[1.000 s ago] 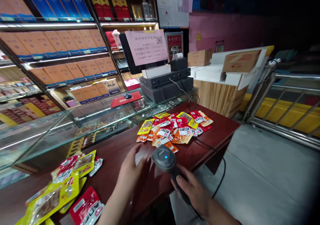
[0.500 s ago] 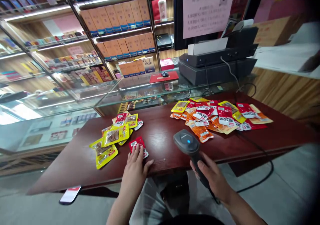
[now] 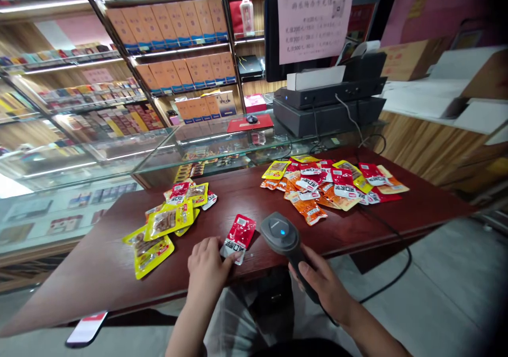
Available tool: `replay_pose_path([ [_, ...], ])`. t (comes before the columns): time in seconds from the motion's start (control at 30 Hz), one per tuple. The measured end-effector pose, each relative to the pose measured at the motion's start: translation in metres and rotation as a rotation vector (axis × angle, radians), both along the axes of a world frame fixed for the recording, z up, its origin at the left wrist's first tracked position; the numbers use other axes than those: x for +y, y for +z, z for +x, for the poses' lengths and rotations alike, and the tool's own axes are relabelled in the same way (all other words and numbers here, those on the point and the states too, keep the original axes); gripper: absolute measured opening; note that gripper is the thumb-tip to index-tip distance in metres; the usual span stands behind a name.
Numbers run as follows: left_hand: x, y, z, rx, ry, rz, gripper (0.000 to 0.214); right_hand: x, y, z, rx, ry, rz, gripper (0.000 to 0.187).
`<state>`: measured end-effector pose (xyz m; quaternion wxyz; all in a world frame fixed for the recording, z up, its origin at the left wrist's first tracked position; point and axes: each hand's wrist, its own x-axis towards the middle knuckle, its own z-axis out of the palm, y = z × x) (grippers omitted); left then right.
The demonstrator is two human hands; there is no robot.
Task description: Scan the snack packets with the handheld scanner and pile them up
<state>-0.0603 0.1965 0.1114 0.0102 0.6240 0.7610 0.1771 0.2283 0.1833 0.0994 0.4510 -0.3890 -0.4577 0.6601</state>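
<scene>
Right grip wrapped round scanner, left grip half-curled at near-left edge of red packet, can't tell if pinched; packet's on tabletop near side, left of scanner, so hold it flat, barcode uncovered, aim steady.

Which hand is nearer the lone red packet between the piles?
Left. The left hand touches the red packet at its lower end; the right hand, gripping the scanner, is apart to the right.
</scene>
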Motion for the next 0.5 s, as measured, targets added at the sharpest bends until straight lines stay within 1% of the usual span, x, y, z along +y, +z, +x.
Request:
replay_pose_path([
  [0.1,0.008,0.002,0.009,-0.247,0.009,-0.051,0.032,0.000,0.001,-0.001,-0.025,0.011,0.033,0.066],
  [0.2,0.014,0.001,0.020,-0.522,0.018,-0.005,0.034,-0.001,-0.001,0.000,-0.048,0.007,0.035,0.070],
  [0.27,0.017,0.000,0.025,-0.633,0.029,0.038,0.038,-0.003,-0.003,0.001,-0.062,-0.005,0.029,0.073],
  [0.37,0.020,0.001,0.029,-0.703,0.057,0.060,0.043,-0.006,-0.005,0.002,-0.071,-0.027,0.030,0.076],
  [0.5,0.021,0.006,0.032,-0.696,0.076,0.077,0.042,-0.007,-0.004,0.000,-0.063,-0.050,0.048,0.077],
])
